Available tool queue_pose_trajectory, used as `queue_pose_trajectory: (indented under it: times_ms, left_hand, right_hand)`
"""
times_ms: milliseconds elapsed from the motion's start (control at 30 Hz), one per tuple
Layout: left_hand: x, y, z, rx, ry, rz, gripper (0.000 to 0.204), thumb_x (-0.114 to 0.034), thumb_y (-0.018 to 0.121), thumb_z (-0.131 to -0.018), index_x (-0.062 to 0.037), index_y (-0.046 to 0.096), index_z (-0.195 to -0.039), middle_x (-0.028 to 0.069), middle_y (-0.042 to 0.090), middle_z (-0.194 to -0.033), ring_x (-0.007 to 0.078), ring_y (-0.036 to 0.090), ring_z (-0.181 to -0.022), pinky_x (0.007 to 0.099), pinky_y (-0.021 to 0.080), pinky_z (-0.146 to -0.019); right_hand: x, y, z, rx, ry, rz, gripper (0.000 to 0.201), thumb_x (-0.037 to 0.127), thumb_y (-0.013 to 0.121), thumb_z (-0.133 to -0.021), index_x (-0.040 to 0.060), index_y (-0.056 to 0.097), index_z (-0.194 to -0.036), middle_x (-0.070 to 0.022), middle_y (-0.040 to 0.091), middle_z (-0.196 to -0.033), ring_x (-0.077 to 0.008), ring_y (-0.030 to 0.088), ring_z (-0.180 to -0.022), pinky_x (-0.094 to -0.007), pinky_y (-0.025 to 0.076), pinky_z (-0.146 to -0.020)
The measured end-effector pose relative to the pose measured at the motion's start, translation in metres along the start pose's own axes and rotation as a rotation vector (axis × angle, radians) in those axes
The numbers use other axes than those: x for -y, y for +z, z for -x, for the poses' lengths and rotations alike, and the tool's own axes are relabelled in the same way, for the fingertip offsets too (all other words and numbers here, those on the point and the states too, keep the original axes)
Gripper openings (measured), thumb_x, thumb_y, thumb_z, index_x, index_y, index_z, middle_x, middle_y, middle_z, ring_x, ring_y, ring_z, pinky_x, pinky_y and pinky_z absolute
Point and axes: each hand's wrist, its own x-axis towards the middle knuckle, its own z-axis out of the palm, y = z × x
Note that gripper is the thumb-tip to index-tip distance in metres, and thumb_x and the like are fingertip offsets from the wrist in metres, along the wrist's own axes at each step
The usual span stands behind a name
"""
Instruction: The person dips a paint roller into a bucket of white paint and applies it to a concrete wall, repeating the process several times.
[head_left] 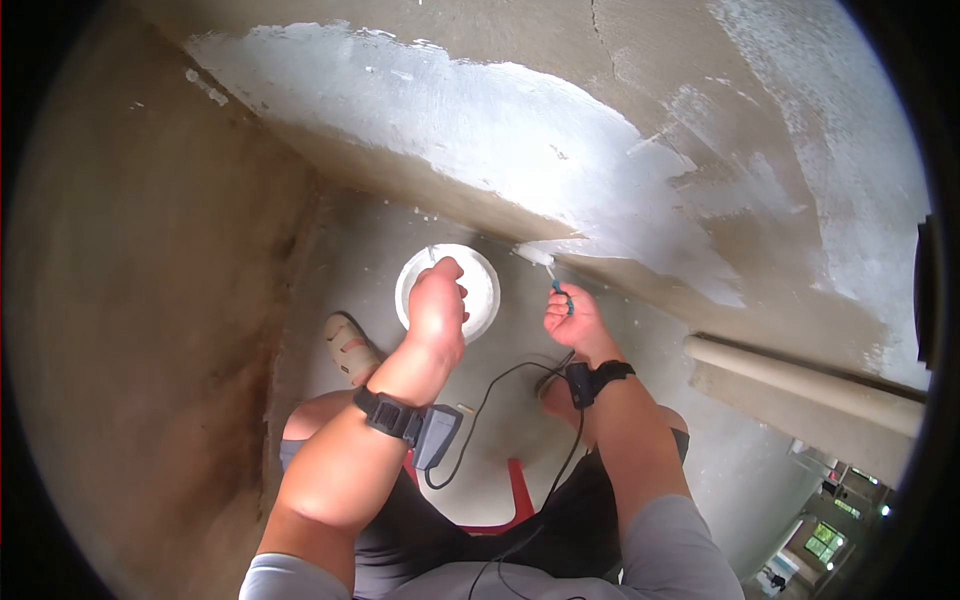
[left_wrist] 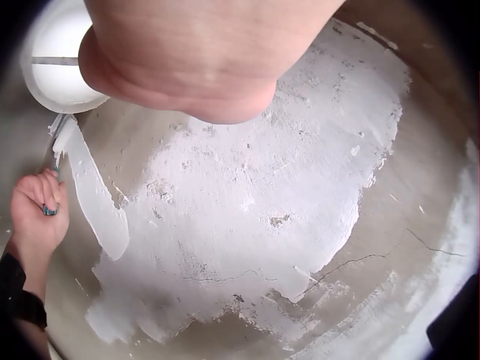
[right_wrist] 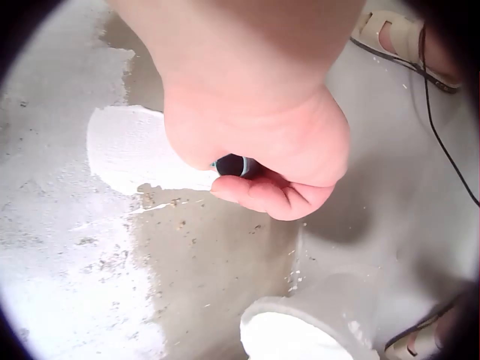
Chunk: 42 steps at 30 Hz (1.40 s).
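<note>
My right hand [head_left: 572,318] grips the blue-and-black handle [head_left: 562,290] of a small paint roller. The roller's white head [head_left: 533,254] is at the foot of the wall, at the near end of a fresh white stripe [left_wrist: 97,202]. In the right wrist view the curled hand [right_wrist: 262,157] hides the roller head. My left hand [head_left: 437,300] is curled over the white bucket [head_left: 488,272], which holds white paint. It holds a thin grey bar [left_wrist: 56,61], which looks like the bucket's handle, running across the mouth. The left fingers are mostly hidden in its wrist view.
A wide white patch [head_left: 480,115] covers part of the bare wall. Another bare wall [head_left: 160,300] rises at the left. A pale pipe [head_left: 800,378] runs low at the right. A black cable [head_left: 487,400] hangs between my arms, above a red stool [head_left: 520,495]. A sandalled foot [head_left: 350,345] stands by the bucket.
</note>
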Motion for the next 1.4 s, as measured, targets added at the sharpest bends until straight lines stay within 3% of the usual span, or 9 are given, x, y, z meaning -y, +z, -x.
queue_pose_trajectory:
  times_ms: [567, 633, 667, 867, 900, 967, 1000, 1067, 1400]
  left_hand:
    - [0.022, -0.026, 0.035, 0.049, 0.046, -0.041, 0.016, -0.024, 0.057, -0.089, -0.0094, 0.056, -0.094, 0.0027, 0.05, -0.085, 0.0155, 0.045, -0.075, 0.0346, 0.04, -0.068]
    - [0.023, -0.031, 0.042, 0.067, 0.053, -0.072, 0.022, -0.026, 0.056, -0.089, -0.0065, 0.058, -0.1, 0.0051, 0.052, -0.092, 0.0178, 0.047, -0.082, 0.0359, 0.042, -0.073]
    - [0.024, -0.034, 0.043, 0.092, 0.042, -0.089, 0.033, -0.028, 0.056, -0.091, -0.0027, 0.058, -0.112, 0.0099, 0.056, -0.108, 0.0223, 0.05, -0.095, 0.0381, 0.043, -0.082]
    - [0.028, -0.041, 0.049, 0.135, 0.031, -0.102, 0.048, -0.032, 0.054, -0.092, -0.0009, 0.054, -0.129, 0.0164, 0.053, -0.13, 0.0282, 0.049, -0.112, 0.0415, 0.042, -0.094]
    - [0.028, -0.041, 0.051, 0.139, 0.033, -0.097, 0.048, -0.032, 0.054, -0.092, -0.0009, 0.054, -0.129, 0.0164, 0.053, -0.13, 0.0282, 0.049, -0.112, 0.0415, 0.042, -0.094]
    - [0.028, -0.04, 0.055, 0.102, 0.067, -0.01, 0.02, -0.024, 0.056, -0.088, -0.0048, 0.055, -0.095, 0.0019, 0.047, -0.073, 0.0134, 0.04, -0.063, 0.0342, 0.035, -0.056]
    - [0.027, -0.041, 0.055, 0.101, 0.068, -0.007, 0.02, -0.024, 0.056, -0.088, -0.0048, 0.055, -0.095, 0.0019, 0.047, -0.073, 0.0134, 0.04, -0.063, 0.0342, 0.035, -0.056]
    - [0.024, -0.045, 0.056, 0.136, 0.011, -0.072, 0.046, -0.032, 0.054, -0.092, -0.0018, 0.055, -0.128, 0.0161, 0.054, -0.128, 0.026, 0.05, -0.106, 0.0413, 0.043, -0.092]
    - [0.016, -0.044, 0.051, 0.12, 0.021, -0.034, 0.024, -0.023, 0.057, -0.088, -0.0058, 0.058, -0.104, 0.006, 0.052, -0.093, 0.0161, 0.045, -0.076, 0.035, 0.041, -0.071]
  right_hand:
    - [-0.07, 0.016, 0.201, 0.146, -0.262, 0.201, 0.023, 0.03, 0.052, -0.101, 0.0094, 0.056, -0.092, 0.0043, 0.045, -0.059, -0.0107, 0.038, -0.046, -0.0285, 0.032, -0.045]
    - [-0.081, 0.021, 0.217, 0.117, -0.261, 0.247, 0.023, 0.03, 0.052, -0.101, 0.0094, 0.056, -0.093, 0.0036, 0.044, -0.059, -0.011, 0.038, -0.045, -0.0286, 0.031, -0.044]
    - [-0.085, 0.023, 0.223, 0.115, -0.269, 0.25, 0.023, 0.03, 0.052, -0.101, 0.0094, 0.056, -0.093, 0.0036, 0.044, -0.059, -0.011, 0.038, -0.045, -0.0286, 0.031, -0.044]
    - [-0.112, 0.052, 0.25, 0.184, -0.296, 0.312, 0.021, 0.03, 0.052, -0.101, 0.0099, 0.056, -0.094, 0.0034, 0.046, -0.062, -0.0106, 0.04, -0.049, -0.0275, 0.033, -0.046]
    - [-0.115, 0.057, 0.25, 0.182, -0.334, 0.3, 0.022, 0.029, 0.051, -0.102, 0.0088, 0.057, -0.095, 0.0042, 0.045, -0.062, -0.0096, 0.04, -0.048, -0.0271, 0.034, -0.046]
    - [-0.115, 0.064, 0.248, 0.18, -0.372, 0.292, 0.023, 0.028, 0.049, -0.103, 0.0076, 0.058, -0.096, 0.0051, 0.044, -0.062, -0.0087, 0.04, -0.048, -0.0267, 0.035, -0.046]
    - [-0.113, 0.064, 0.242, 0.203, -0.376, 0.269, 0.023, 0.028, 0.05, -0.103, 0.0076, 0.058, -0.096, 0.0051, 0.045, -0.062, -0.0087, 0.04, -0.048, -0.0268, 0.035, -0.046]
    - [-0.111, 0.068, 0.232, 0.227, -0.372, 0.251, 0.023, 0.028, 0.05, -0.103, 0.0075, 0.058, -0.096, 0.0051, 0.045, -0.062, -0.0087, 0.041, -0.049, -0.0269, 0.035, -0.046]
    - [-0.096, 0.066, 0.16, 0.137, -0.338, 0.178, 0.022, 0.026, 0.05, -0.103, 0.0089, 0.055, -0.09, 0.0051, 0.044, -0.06, -0.0096, 0.039, -0.046, -0.0275, 0.032, -0.045]
